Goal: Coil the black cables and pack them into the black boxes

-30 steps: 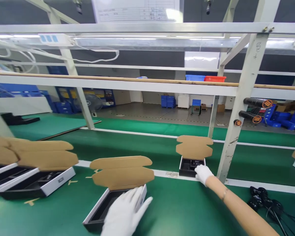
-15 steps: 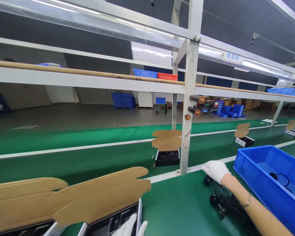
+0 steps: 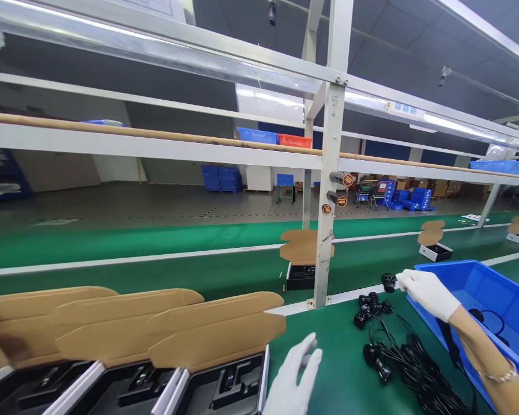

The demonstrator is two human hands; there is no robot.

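Note:
My right hand (image 3: 430,294), in a white glove, pinches a small black device with a rounded head (image 3: 388,282). A black cable (image 3: 448,340) hangs below this hand. Under and left of it, a pile of similar black devices with bundled cables (image 3: 409,360) lies on the green work surface. My left hand (image 3: 292,377), also gloved, is open with thumb and fingers apart, just right of the nearest open box (image 3: 266,369). That box has a raised brown cardboard lid and a black molded insert holding small black parts. I cannot make out the devices' exact kind.
More open boxes (image 3: 125,323) stand in a row at the left. A blue bin (image 3: 462,268) with a black corded piece sits at right. A white post (image 3: 326,242) rises ahead, carrying a shelf (image 3: 177,144). Beyond it, open boxes (image 3: 435,251) rest on the green conveyor belt (image 3: 155,276).
My right hand has moved right and lifted a black device off the pile toward the bin's edge. My left hand has come out from over the nearest box to its right. The view has shifted.

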